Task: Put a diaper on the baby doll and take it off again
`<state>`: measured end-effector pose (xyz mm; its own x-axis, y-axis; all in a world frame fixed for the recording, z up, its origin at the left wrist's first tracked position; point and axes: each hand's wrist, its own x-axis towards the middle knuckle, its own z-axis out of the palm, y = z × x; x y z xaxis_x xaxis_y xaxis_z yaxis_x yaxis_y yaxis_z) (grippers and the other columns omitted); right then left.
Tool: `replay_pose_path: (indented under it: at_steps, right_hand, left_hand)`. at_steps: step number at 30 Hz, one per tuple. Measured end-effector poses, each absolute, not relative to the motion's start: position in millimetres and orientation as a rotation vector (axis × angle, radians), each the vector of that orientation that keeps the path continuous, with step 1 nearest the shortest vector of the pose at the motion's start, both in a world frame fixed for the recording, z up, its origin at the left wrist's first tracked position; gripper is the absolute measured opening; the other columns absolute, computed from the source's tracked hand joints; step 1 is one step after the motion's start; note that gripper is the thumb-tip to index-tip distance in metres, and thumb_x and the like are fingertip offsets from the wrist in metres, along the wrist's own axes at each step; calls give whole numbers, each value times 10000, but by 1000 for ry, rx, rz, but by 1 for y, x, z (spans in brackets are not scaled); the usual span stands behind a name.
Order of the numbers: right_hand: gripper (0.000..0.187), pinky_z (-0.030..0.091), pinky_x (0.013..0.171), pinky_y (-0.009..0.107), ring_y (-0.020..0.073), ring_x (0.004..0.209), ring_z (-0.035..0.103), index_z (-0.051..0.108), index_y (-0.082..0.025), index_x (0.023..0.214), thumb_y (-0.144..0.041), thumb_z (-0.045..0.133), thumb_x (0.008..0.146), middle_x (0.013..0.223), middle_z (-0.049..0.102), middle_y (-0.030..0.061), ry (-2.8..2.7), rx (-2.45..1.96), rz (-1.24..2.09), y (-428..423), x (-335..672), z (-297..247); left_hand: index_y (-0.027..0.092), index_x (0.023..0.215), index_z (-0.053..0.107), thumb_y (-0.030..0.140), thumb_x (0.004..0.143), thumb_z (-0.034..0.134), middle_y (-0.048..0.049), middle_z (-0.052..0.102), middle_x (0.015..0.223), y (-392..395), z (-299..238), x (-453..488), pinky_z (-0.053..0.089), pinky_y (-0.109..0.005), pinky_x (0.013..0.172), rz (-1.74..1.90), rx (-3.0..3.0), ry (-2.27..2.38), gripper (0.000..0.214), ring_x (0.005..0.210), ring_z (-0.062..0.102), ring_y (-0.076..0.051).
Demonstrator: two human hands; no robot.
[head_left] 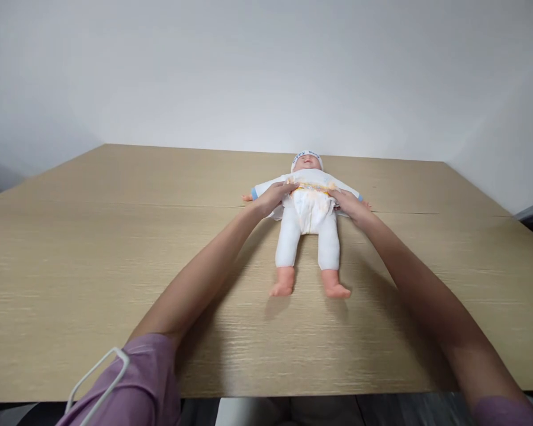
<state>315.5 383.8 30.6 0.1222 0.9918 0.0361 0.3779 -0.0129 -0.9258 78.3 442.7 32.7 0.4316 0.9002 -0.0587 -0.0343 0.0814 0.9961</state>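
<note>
On its back on the table lies a baby doll (328,245) in a white outfit with blue cuffs and a white printed cap, feet towards me. A white diaper (310,210) with an orange-yellow waistband is around its hips, the front lying up over the belly. My left hand (275,198) grips the waistband's left corner, fingers over the edge. At the right corner, my right hand (349,204) holds the diaper in the same way, thumb side towards the middle. Parts of the diaper's side flaps show beneath both hands, and the fingertips are partly hidden.
The light wooden table (115,254) has a seam running across it behind the doll's hips. A pale wall (266,71) stands at the far edge. A white cable (98,378) loops by my left sleeve at the near edge.
</note>
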Motion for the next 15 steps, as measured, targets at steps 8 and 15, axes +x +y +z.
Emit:
replay_pose_path:
  at_steps: [8, 15]
  right_hand:
    - [318, 622, 913, 348, 254, 1048, 756, 787, -210, 1075, -493, 736, 938, 1123, 829, 81, -1241, -1466, 1263, 333, 326, 19]
    - [554, 612, 975, 419, 306, 1095, 743, 776, -210, 1098, -715, 767, 871, 1094, 824, 76, -1445, -1421, 1126, 282, 338, 17]
  left_hand:
    - [151, 872, 755, 675, 699, 935, -88, 793, 906, 395, 28, 54, 548, -355, 874, 763, 1242, 778, 580, 937, 733, -265]
    - [187, 1053, 773, 615, 753, 918, -55, 774, 948, 356, 37, 29, 525, -344, 811, 690, 1307, 856, 543, 869, 698, -219]
